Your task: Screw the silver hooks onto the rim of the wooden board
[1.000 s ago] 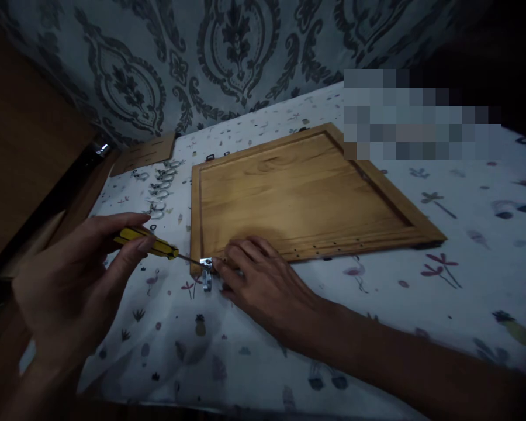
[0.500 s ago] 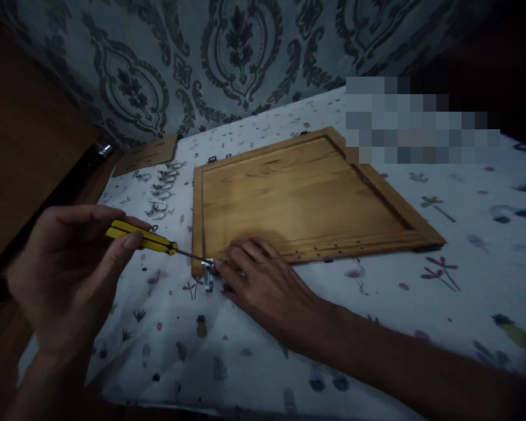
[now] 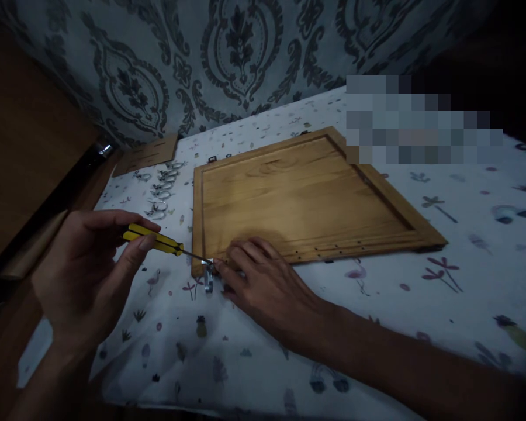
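Clasped between the thumb and curled fingers of the left hand (image 3: 92,275): a slim screwdriver (image 3: 158,241), with a ridged handle in yellow and black and a thin, straight metal shaft. Slanted down toward the right, with its tip at a hinge-like metal fitting (image 3: 208,282). Silvery and glossy there, with a flat part on the wood and a rounded part jutting past the edge, at the near left corner of a framed wooden panel (image 3: 280,193).

Laid over the near edge of that panel, just beside the same fitting: the right hand (image 3: 263,280), with fingers bent and close together, and with the index fingertip against the metal. Impossible to tell any pinch on it from this side.

Across the panel, warm honey-coloured wood with swirling grain, a recessed middle and a raised, grooved border; along the near border, a scatter of small dark holes (image 3: 318,255).

Under everything, white cloth (image 3: 254,374) with printed flamingos, pineapples and leaves, softly creased toward the front. To the left of the panel, a row of similar silvery fittings (image 3: 161,190), curved and shiny; behind them, flat brown cardboard (image 3: 146,155) with narrow slits. At the back, grey damask wallpaper (image 3: 241,47) with scrolling medallions.
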A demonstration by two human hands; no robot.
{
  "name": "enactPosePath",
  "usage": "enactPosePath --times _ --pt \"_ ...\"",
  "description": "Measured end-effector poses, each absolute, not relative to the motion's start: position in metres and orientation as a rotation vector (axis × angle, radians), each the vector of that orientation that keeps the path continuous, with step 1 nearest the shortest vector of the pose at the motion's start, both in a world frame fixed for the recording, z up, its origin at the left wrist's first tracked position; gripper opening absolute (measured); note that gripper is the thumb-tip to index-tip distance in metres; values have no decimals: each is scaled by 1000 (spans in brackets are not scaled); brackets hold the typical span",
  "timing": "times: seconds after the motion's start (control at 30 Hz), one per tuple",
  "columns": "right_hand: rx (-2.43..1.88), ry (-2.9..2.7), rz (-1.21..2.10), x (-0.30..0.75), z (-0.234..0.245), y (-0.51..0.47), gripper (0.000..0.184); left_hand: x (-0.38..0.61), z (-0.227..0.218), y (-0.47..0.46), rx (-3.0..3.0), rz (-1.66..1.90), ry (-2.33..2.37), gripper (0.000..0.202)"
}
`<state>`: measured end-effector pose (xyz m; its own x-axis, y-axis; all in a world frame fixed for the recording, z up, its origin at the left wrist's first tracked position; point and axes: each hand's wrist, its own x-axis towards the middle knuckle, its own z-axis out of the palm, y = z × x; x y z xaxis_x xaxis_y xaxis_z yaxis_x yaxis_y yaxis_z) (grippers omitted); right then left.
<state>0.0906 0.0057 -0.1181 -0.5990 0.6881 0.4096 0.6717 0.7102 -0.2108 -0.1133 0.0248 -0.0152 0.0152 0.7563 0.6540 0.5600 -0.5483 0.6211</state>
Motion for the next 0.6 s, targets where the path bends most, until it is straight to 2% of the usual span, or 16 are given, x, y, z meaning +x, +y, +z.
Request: enactPosePath --times 0.23,0.6 --pt "-1043 -2456 52 91 -117 6 30 -113 -13 24 2066 1527 1529 21" --pt "-1051 -2462 25 90 -120 6 31 -117 -6 20 2177 1349 1483 20"
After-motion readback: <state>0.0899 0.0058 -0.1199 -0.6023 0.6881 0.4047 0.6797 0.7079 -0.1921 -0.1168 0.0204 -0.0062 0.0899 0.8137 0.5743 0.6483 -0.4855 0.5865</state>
